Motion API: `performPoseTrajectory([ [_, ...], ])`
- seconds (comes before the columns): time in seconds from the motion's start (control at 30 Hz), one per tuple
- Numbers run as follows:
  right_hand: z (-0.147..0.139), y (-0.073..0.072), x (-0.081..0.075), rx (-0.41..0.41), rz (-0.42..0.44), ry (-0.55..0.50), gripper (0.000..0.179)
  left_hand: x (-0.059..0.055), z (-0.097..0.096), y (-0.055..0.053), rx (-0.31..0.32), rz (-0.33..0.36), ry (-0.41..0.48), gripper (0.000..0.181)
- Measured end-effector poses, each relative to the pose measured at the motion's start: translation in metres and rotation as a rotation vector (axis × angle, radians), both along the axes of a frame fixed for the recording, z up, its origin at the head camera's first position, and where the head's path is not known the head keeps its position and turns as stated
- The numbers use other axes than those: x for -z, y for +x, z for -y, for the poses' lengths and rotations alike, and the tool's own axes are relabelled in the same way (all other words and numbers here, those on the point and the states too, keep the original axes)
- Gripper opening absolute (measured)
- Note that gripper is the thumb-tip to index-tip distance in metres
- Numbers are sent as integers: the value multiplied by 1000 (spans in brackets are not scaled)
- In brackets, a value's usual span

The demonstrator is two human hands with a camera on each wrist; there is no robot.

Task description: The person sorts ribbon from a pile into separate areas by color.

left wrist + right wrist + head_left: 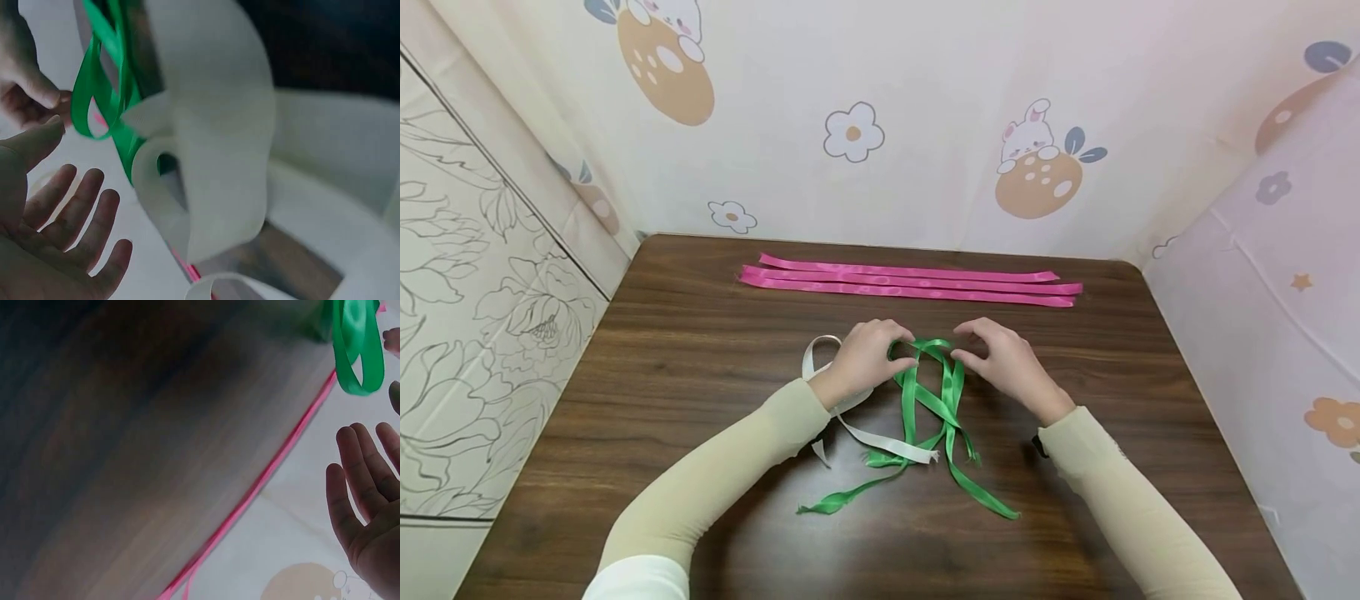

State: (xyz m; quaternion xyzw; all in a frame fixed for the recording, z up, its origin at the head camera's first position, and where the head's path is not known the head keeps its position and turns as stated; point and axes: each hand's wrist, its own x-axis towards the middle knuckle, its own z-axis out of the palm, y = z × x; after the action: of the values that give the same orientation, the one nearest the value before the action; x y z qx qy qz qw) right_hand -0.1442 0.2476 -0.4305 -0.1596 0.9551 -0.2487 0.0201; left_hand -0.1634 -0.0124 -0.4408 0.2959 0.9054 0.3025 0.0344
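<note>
The green ribbons (909,408) lie between the two hands, their looped far end set between the fingers — the left hand (863,358) just to one side, the right hand (1009,360) just to the other. The left fingers look nearer, their tips about the loop's left edge; whether either hand touches it cannot be told. Both sets of fingers are relaxed and wide, thumbs parted from the rest, and no grip shows. The long axis runs from that loop back to the near side of the fingers, where the strands cross and the loose tails fan out. A white ribbon (887,444) curls beside and below the left fingers, one end reaching across the green tails — perhaps the likeliest snag. Beyond the fingers, pink ribbons (1000,297) lie crosswise, side by side, on the table (1120,358).
</note>
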Motion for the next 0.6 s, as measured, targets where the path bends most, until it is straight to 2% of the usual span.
performPoseTrajectory([
  [0.17, 3, 1, 7, -17, -4, 8, 37, 9, -9, 0, -4, -48, -61, 35],
  [0.6, 10, -2, 18, -30, -52, 20, 33, 20, -19, -6, -46, -32, -123, 29],
])
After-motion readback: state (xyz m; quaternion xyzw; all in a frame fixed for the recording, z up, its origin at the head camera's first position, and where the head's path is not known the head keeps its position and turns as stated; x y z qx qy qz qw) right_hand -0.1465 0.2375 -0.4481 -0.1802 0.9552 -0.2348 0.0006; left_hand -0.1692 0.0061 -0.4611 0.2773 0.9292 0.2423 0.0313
